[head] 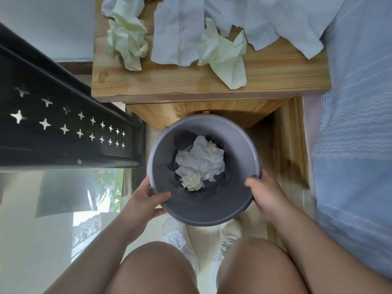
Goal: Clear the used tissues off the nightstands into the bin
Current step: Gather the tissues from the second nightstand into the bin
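Beside wooden nightstand (275, 77), left hand (144, 200) and right hand (265, 194) clamp grey bin (212, 209) holding crumpled tissues (201, 164).

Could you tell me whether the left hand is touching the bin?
Touching; head view shows the left hand gripping the bin, thumb over its rim.

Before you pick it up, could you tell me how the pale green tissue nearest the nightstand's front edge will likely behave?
The pale green tissue looks thin and creased, so it would probably flop from a pinch and weigh almost nothing. Lying half unfolded on the nightstand, it should slide or crumple if pushed, not roll.
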